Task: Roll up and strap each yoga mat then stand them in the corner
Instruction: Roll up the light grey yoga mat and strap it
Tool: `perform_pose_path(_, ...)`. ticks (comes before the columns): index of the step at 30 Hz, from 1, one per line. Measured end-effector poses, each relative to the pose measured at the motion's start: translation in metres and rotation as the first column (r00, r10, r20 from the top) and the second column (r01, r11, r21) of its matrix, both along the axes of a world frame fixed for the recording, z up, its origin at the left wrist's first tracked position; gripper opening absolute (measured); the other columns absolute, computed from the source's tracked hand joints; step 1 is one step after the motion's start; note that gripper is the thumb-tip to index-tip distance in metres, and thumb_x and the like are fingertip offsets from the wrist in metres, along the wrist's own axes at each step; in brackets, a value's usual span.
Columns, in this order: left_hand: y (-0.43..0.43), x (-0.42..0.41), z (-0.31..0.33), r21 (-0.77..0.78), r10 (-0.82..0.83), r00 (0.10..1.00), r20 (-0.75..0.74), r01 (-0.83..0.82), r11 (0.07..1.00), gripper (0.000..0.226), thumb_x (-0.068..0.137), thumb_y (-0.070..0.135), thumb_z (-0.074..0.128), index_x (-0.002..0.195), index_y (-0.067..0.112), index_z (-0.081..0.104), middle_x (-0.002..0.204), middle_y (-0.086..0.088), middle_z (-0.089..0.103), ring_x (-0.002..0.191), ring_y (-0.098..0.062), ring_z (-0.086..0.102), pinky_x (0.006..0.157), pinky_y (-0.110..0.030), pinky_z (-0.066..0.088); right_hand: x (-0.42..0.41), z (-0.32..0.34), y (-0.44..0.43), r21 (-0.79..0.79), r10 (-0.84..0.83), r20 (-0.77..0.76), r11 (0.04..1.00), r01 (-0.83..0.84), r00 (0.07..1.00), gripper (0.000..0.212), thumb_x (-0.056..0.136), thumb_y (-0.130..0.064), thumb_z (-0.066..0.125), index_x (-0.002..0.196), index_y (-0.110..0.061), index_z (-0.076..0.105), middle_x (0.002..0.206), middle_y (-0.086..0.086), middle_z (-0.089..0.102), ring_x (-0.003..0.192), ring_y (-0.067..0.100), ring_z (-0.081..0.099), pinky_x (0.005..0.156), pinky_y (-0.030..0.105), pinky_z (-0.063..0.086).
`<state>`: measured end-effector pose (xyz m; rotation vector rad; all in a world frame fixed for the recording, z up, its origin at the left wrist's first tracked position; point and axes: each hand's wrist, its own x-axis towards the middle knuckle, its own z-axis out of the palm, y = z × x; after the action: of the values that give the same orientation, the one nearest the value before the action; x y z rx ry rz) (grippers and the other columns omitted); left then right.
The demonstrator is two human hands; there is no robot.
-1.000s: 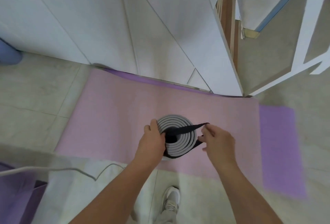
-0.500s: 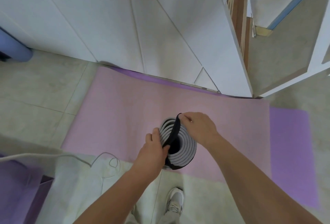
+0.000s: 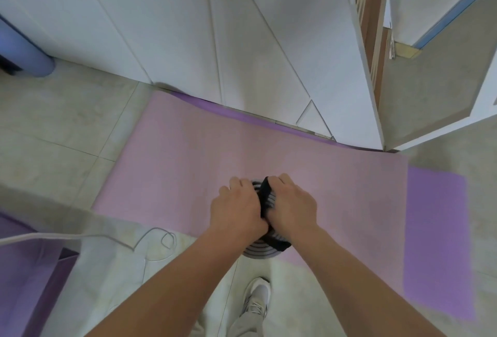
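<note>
The rolled grey foam yoga mat (image 3: 259, 252) shows its end as a spiral of pale grey and dark bands, crossed by a black fabric strap (image 3: 266, 195). Under it lies a flat pale pink mat (image 3: 188, 175), with a flat violet mat (image 3: 435, 229) at its right. The stone floor tiles (image 3: 53, 135) are mottled beige; the blurred cylinder (image 3: 24, 51) at far left looks periwinkle blue.

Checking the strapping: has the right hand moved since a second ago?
Yes. The right hand went left, from beside the rolled mat onto its top, holding the strap.
</note>
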<state>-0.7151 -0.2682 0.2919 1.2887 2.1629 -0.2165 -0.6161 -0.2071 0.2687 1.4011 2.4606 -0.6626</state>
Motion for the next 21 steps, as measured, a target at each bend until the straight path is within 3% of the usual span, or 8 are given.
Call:
perform_pose_path(3,0.010,-0.003,0.004,0.060,-0.122,0.990,0.072,0.118,0.991,0.055,0.086,0.022,0.058,0.135,0.014,0.036,0.121,-0.009,0.047,0.095,-0.030,0.060,0.071,-0.034,0.044,0.003,-0.004,-0.001,-0.014,-0.033,-0.027,0.999,0.032,0.999,0.031,0.084,-0.026,0.055,0.115,-0.030,0.053,0.107,-0.008,0.050,0.080,0.018,0.051,0.051,0.026,0.025)
perform_pose_path(5,0.011,-0.023,0.004,0.103,-0.023,0.947,0.320,-0.011,0.995,0.053,0.091,0.014,0.052,0.143,0.017,0.040,0.125,-0.010,0.057,0.106,-0.032,0.061,0.085,-0.036,0.048,0.015,-0.007,0.006,-0.038,-0.062,-0.040,0.997,0.061,0.997,0.036,0.080,-0.028,0.058,0.116,-0.031,0.052,0.108,-0.008,0.049,0.087,0.021,0.057,0.055,0.027,0.030)
perform_pose_path(7,0.006,-0.050,0.001,-0.001,0.289,0.710,0.642,-0.376,0.927,0.050,0.094,0.000,0.048,0.141,0.018,0.047,0.115,-0.012,0.067,0.097,-0.029,0.069,0.081,-0.036,0.054,0.028,-0.009,0.014,-0.082,-0.089,-0.047,0.993,0.085,0.995,0.042,0.080,-0.030,0.061,0.120,-0.034,0.051,0.112,-0.008,0.049,0.094,0.021,0.059,0.062,0.028,0.037)
perform_pose_path(9,-0.006,-0.067,-0.006,-0.149,0.471,0.474,0.744,-0.570,0.808,0.045,0.094,-0.011,0.042,0.130,0.014,0.051,0.102,-0.016,0.069,0.080,-0.030,0.074,0.069,-0.036,0.059,0.033,-0.009,0.020,-0.112,-0.109,-0.059,0.988,0.102,0.992,0.043,0.080,-0.032,0.063,0.121,-0.037,0.050,0.113,-0.010,0.049,0.094,0.020,0.060,0.065,0.028,0.041)
perform_pose_path(12,-0.036,-0.071,-0.022,-0.167,0.533,0.346,0.772,-0.700,0.695,0.042,0.092,-0.018,0.038,0.119,0.010,0.053,0.102,-0.022,0.067,0.078,-0.035,0.074,0.078,-0.046,0.060,0.028,-0.011,0.022,-0.174,-0.176,-0.077,0.972,0.161,0.981,0.043,0.077,-0.027,0.063,0.116,-0.040,0.051,0.110,-0.012,0.049,0.089,0.019,0.059,0.065,0.028,0.042)
perform_pose_path(15,-0.073,-0.059,-0.039,-0.027,0.485,0.426,0.764,-0.729,0.684,0.046,0.090,-0.020,0.043,0.109,0.021,0.054,0.102,-0.013,0.066,0.086,-0.024,0.070,0.085,-0.043,0.058,0.021,-0.014,0.025,-0.225,-0.248,-0.072,0.948,0.226,0.966,0.044,0.075,-0.022,0.062,0.114,-0.040,0.051,0.110,-0.011,0.050,0.087,0.018,0.058,0.063,0.027,0.040)
perform_pose_path(18,-0.102,-0.033,-0.042,0.098,0.449,0.573,0.686,-0.683,0.724,0.057,0.090,-0.015,0.048,0.108,0.039,0.051,0.105,0.001,0.065,0.084,-0.011,0.068,0.074,-0.028,0.058,0.013,-0.015,0.027,-0.243,-0.305,-0.069,0.929,0.281,0.950,0.044,0.075,-0.020,0.059,0.114,-0.039,0.052,0.109,-0.008,0.051,0.088,0.019,0.058,0.066,0.029,0.043)
perform_pose_path(21,-0.113,0.002,-0.037,0.020,0.586,0.540,0.604,-0.745,0.666,0.056,0.087,-0.004,0.058,0.105,0.049,0.049,0.094,0.009,0.068,0.073,-0.006,0.068,0.072,-0.036,0.059,0.001,-0.013,0.027,-0.233,-0.327,-0.046,0.922,0.309,0.944,0.043,0.076,-0.018,0.057,0.115,-0.036,0.053,0.109,-0.006,0.051,0.086,0.020,0.056,0.063,0.028,0.039)
